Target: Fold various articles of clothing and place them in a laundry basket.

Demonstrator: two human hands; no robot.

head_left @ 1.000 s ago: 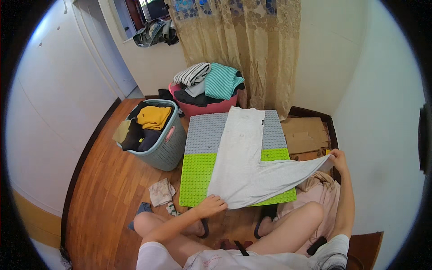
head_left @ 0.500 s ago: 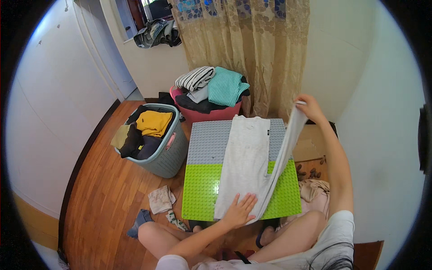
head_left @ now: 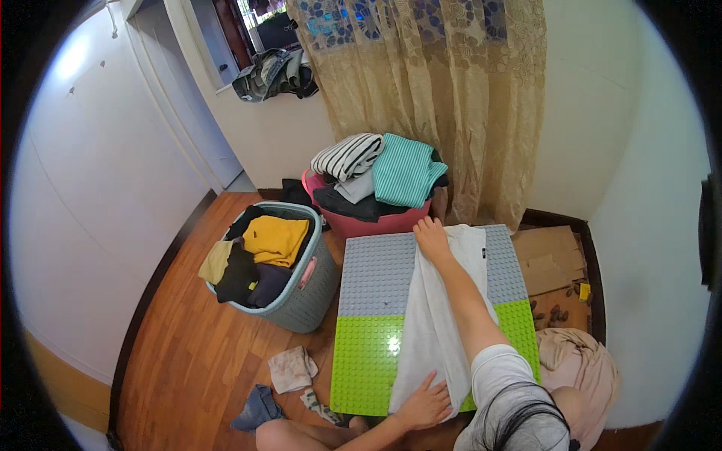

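Observation:
A pale grey garment (head_left: 421,353) lies lengthwise over a studded table top (head_left: 365,361), grey in its far half and lime green in its near half. A long strip of the cloth is folded across it toward the left, and a small dark tag shows at its far right edge. My right hand (head_left: 433,239) reaches to the garment's far left corner, fingers bent and closed on the cloth; my forearm covers part of the fold. At the near end my left hand (head_left: 425,404) rests flat on the fabric, fingers spread.
A blue-grey laundry basket (head_left: 301,308) full of clothes stands left of the table. Behind the table a pink tub (head_left: 391,224) holds folded clothes. Small cloths (head_left: 293,370) lie on the floor at left. Cardboard (head_left: 549,259) and a beige-pink cloth pile (head_left: 579,368) are at right.
My right hand has carried the lifted strip of the garment from the right over to the left and down onto it. My left hand stays at the near end. The view has shifted.

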